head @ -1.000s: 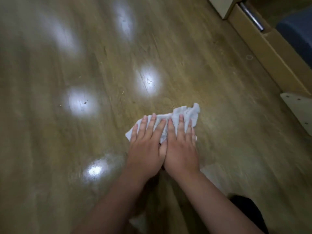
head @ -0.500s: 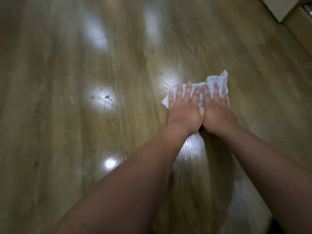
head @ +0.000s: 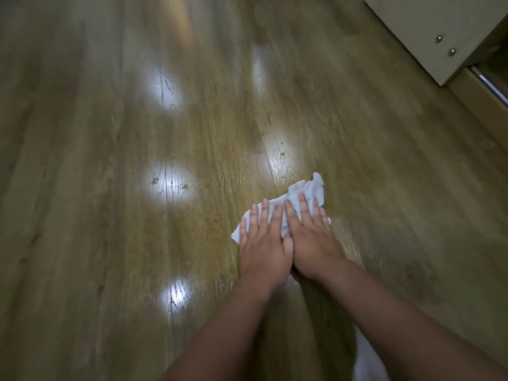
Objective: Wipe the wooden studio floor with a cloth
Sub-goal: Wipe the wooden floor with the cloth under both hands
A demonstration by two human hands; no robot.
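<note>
A crumpled white cloth [head: 305, 192] lies on the glossy wooden floor [head: 110, 188], right of centre. My left hand [head: 264, 243] and my right hand [head: 313, 237] press flat on it side by side, thumbs touching, fingers spread and pointing away from me. Most of the cloth is hidden under my palms; its far right corner and left edge stick out. Small specks of dirt [head: 282, 154] sit in the light patch just beyond the cloth.
More crumbs [head: 170, 184] lie in a bright reflection to the left. A pale cabinet corner with two screws [head: 439, 42] and a wooden frame with a metal rail [head: 489, 83] stand at the upper right.
Both hands pushed the cloth forward with arms stretched, then drew it back toward me. The view shifted, so the cabinet at the upper right shows again.
</note>
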